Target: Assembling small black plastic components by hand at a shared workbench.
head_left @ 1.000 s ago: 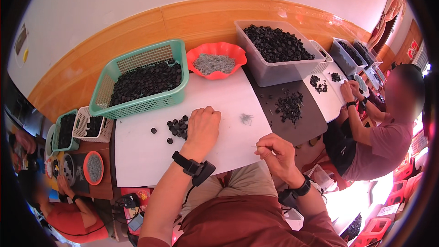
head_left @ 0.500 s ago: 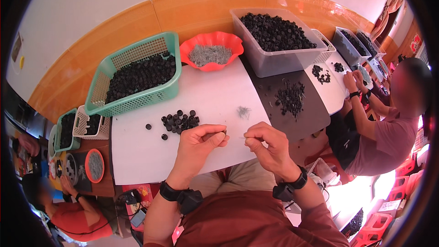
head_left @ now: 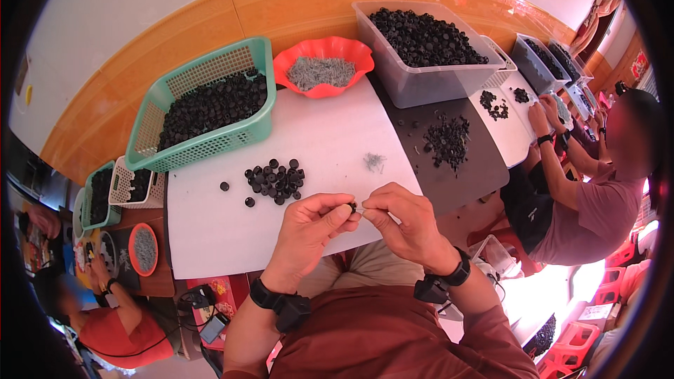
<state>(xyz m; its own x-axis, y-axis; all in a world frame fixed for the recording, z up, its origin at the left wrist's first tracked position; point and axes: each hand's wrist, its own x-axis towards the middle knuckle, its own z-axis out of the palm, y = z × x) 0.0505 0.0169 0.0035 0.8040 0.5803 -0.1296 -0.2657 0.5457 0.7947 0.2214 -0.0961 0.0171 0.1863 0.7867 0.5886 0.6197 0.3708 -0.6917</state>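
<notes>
Over the near edge of the white table sheet, my two hands meet at their fingertips. My left hand pinches a small round black cap between thumb and forefinger. A thin pale pin sits in the pinch of my right hand, its tip at the cap; whether it has entered is too small to tell. Beyond my left hand lies a pile of black caps, with two caps apart from it. A little heap of grey pins lies beyond my right hand.
At the back stand a green basket of black parts, a red scalloped bowl of pins and a clear tub of black caps. Small black pieces cover part of a dark mat. Co-workers sit on both sides.
My hands have come together, bringing the pin from a gap away up to the black cap. The view has shifted slightly. The left co-worker's hands have moved.
</notes>
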